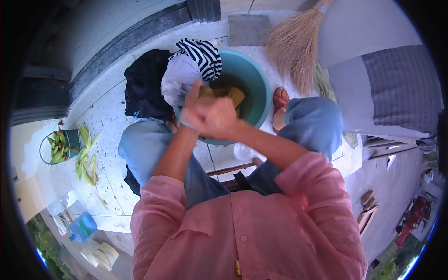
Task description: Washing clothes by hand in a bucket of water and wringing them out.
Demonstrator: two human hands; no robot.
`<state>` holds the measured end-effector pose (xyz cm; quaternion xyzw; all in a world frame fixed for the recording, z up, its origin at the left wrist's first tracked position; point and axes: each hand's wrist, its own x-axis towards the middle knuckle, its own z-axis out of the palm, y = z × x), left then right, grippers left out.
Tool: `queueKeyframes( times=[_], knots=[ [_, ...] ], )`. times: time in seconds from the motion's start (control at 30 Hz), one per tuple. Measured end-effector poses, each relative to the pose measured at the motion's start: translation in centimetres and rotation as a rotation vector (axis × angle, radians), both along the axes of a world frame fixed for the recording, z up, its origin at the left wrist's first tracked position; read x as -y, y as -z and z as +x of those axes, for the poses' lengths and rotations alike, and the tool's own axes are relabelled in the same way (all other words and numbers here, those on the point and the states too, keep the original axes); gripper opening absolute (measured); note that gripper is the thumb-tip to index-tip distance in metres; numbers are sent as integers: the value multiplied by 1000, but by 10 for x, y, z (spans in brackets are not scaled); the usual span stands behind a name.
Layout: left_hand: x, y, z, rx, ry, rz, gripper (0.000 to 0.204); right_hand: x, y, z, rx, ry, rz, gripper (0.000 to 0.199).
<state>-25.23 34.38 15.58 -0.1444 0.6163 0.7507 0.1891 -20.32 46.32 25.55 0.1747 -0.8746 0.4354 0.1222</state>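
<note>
Over the near left part of a teal basin (264, 88), my two hands are pressed together and smeared by motion. A mustard-coloured wet cloth (234, 96) comes out from behind them and hangs into the dark water. My right hand (220, 117) is closed on this cloth, its fingers curled. My left hand (192, 106) lies against the right one, thumb side up, its fingers mostly hidden. At the basin's left rim rest a pale lavender garment (179, 77) and a black-and-white striped cloth (205, 53). Black clothing (145, 84) lies on the tiles beside them.
A straw broom (294, 49) leans at the far right of the basin. My knees in jeans (311, 123) flank it. To the left stand a green bucket (72, 142) of corn husks and loose husks (86, 161); a blue water jug (83, 227) lies lower left.
</note>
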Motion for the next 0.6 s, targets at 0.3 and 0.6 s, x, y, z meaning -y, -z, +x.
queueKeyframes(
  times=[0.3,0.6],
  knots=[
    [21,1,-10,-150,172,305,20,16,3,-14,-21,243,30,41],
    [-43,-91,5,130,-102,132,26,-42,38,-57,196,338,26,45]
  ],
)
